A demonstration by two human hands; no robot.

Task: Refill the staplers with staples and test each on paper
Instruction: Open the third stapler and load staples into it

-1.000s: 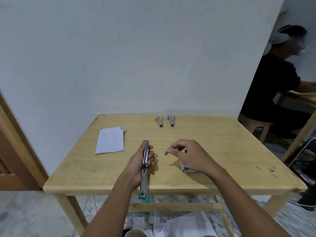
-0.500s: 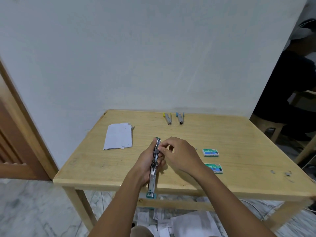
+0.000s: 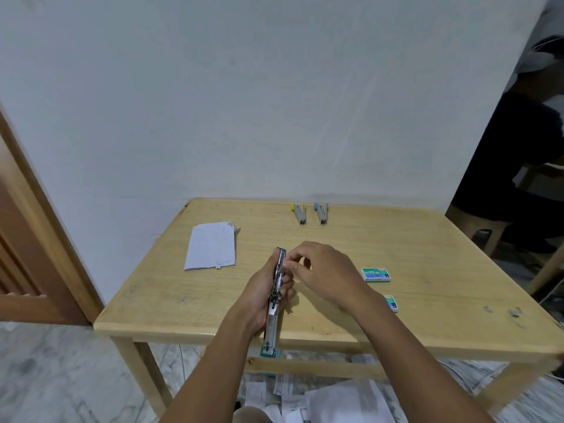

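Loading step: above the tabletop's near edge, my left hand [image 3: 262,296] grips the opened teal-and-metal stapler [image 3: 275,296]; right hand [image 3: 325,274] fingers pinched narrow at its channel, contents unseen. Next, I judge, seating staples squarely, then closing.

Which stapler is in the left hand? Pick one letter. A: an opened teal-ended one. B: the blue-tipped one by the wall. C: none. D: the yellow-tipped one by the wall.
A: the left hand grips the opened teal-ended stapler, while the yellow-tipped stapler and blue-tipped stapler lie untouched at the far edge of the table.
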